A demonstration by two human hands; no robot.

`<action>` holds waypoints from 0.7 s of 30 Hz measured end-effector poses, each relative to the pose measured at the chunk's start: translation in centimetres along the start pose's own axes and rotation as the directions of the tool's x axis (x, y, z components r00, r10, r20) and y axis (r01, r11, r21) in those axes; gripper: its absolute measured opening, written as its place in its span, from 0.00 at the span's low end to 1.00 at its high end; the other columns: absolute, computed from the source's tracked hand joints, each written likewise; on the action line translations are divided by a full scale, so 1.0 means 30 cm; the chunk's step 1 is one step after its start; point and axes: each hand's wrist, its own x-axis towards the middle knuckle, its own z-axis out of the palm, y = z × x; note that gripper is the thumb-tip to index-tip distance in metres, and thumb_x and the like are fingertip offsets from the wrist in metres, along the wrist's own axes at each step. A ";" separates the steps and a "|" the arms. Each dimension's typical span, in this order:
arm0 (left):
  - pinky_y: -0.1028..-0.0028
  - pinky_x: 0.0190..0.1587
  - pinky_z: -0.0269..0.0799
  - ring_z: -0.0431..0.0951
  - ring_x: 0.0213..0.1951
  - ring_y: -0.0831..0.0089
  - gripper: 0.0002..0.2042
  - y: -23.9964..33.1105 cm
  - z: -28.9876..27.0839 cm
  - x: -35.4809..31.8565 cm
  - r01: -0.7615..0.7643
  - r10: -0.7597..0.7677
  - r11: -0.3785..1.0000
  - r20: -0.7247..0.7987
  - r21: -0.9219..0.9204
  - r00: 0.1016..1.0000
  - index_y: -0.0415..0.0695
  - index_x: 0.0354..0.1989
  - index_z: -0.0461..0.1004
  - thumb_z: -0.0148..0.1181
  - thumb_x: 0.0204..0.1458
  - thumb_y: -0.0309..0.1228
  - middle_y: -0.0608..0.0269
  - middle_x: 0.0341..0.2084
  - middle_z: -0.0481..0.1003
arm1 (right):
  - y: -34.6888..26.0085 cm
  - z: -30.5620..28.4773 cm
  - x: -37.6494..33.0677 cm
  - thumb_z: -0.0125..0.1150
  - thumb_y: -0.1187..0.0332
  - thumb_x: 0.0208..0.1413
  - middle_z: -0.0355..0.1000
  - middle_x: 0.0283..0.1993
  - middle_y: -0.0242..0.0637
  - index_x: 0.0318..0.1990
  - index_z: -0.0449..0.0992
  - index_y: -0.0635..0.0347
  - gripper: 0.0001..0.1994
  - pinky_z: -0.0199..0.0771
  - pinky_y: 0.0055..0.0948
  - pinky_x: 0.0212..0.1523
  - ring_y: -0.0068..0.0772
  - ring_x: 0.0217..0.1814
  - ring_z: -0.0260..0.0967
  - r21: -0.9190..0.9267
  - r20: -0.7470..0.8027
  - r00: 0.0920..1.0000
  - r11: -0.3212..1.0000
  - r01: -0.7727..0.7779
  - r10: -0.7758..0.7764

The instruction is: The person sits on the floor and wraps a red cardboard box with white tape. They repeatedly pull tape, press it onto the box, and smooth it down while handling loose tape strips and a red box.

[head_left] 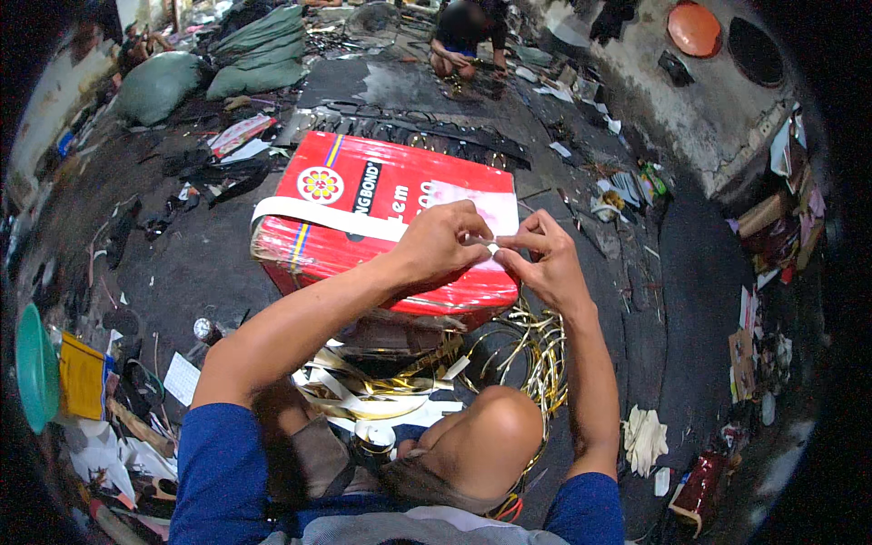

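A red cardboard box [400, 173] with printed panels stands in front of me. Across its top runs a long white strip [327, 215], its left end curling over the box edge. My left hand [440, 243] is closed at the strip's right end, above the near right part of the box. Facing it, my right hand [549, 259] pinches the same end between thumb and fingers. A small pale bit of the strip shows between both sets of fingertips. Below the box, gold and white strips [381, 395] lie in a heap by my legs, with a coil of gold strips [536, 350] to the right.
Filled green sacks [163, 86] lie at the far left, and another person [468, 45] squats at the far end. A green basin [36, 368] and a yellow folder [82, 377] are at the left. A pale glove [645, 440] and scraps litter the floor at right.
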 end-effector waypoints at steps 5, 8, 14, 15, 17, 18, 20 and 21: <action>0.60 0.40 0.78 0.83 0.36 0.55 0.09 -0.022 -0.003 0.001 -0.051 0.052 0.998 -0.028 0.039 0.998 0.41 0.34 0.84 0.69 0.52 0.35 0.55 0.34 0.80 | -0.034 0.008 0.000 0.75 0.68 0.51 0.71 0.34 0.38 0.39 0.88 0.59 0.08 0.73 0.34 0.38 0.37 0.35 0.72 0.002 -0.036 0.999 0.999 -0.034 0.034; 0.59 0.40 0.78 0.83 0.35 0.55 0.09 -0.016 0.011 0.003 0.002 0.000 0.999 -0.040 0.040 0.999 0.41 0.32 0.84 0.68 0.51 0.35 0.55 0.34 0.81 | 0.027 0.063 -0.016 0.75 0.68 0.52 0.71 0.31 0.38 0.38 0.87 0.61 0.08 0.70 0.32 0.34 0.32 0.33 0.71 0.111 -0.133 0.989 0.993 -0.047 0.061; 0.58 0.38 0.79 0.84 0.33 0.54 0.07 -0.017 0.017 0.029 0.041 -0.037 0.998 -0.069 0.055 0.997 0.42 0.28 0.84 0.67 0.48 0.33 0.54 0.29 0.83 | 0.059 0.161 -0.023 0.70 0.76 0.51 0.65 0.27 0.21 0.36 0.79 0.61 0.06 0.59 0.19 0.27 0.11 0.28 0.59 0.658 -0.108 0.915 0.718 -0.227 0.389; 0.58 0.38 0.79 0.84 0.32 0.53 0.07 -0.022 0.013 0.034 0.066 -0.062 0.995 -0.058 0.073 0.996 0.42 0.28 0.84 0.67 0.47 0.33 0.53 0.28 0.83 | 0.058 0.165 -0.016 0.70 0.77 0.51 0.64 0.26 0.20 0.36 0.77 0.61 0.07 0.57 0.18 0.26 0.11 0.27 0.57 0.657 -0.106 0.912 0.716 -0.234 0.395; 0.57 0.37 0.80 0.84 0.30 0.53 0.07 -0.021 0.001 0.060 0.101 -0.097 0.988 -0.035 0.114 0.995 0.42 0.28 0.84 0.67 0.46 0.33 0.51 0.26 0.83 | 0.064 0.163 0.003 0.69 0.77 0.50 0.62 0.24 0.18 0.36 0.74 0.59 0.09 0.53 0.17 0.23 0.10 0.24 0.54 0.654 -0.117 0.906 0.719 -0.237 0.406; 0.57 0.37 0.80 0.85 0.30 0.53 0.07 -0.013 -0.004 0.075 0.106 -0.107 0.985 0.003 0.139 0.994 0.41 0.28 0.84 0.67 0.46 0.32 0.50 0.26 0.83 | 0.084 0.175 0.007 0.69 0.78 0.48 0.60 0.23 0.17 0.35 0.72 0.58 0.10 0.52 0.19 0.22 0.09 0.22 0.52 0.632 -0.129 0.918 0.744 -0.215 0.375; 0.58 0.37 0.80 0.85 0.29 0.53 0.07 -0.002 -0.002 0.101 0.108 -0.125 0.977 0.082 0.184 0.989 0.40 0.28 0.85 0.67 0.45 0.31 0.48 0.25 0.83 | 0.122 0.188 -0.012 0.69 0.77 0.48 0.61 0.23 0.19 0.38 0.72 0.59 0.12 0.53 0.20 0.23 0.11 0.22 0.53 0.528 -0.187 0.904 0.815 -0.238 0.385; 0.59 0.37 0.80 0.85 0.29 0.55 0.08 -0.015 -0.012 0.110 0.060 -0.081 0.982 0.108 0.180 0.991 0.40 0.28 0.85 0.68 0.45 0.32 0.49 0.26 0.83 | 0.113 0.189 -0.008 0.69 0.77 0.48 0.61 0.23 0.20 0.39 0.72 0.60 0.12 0.53 0.21 0.23 0.12 0.22 0.53 0.477 -0.211 0.903 0.845 -0.240 0.375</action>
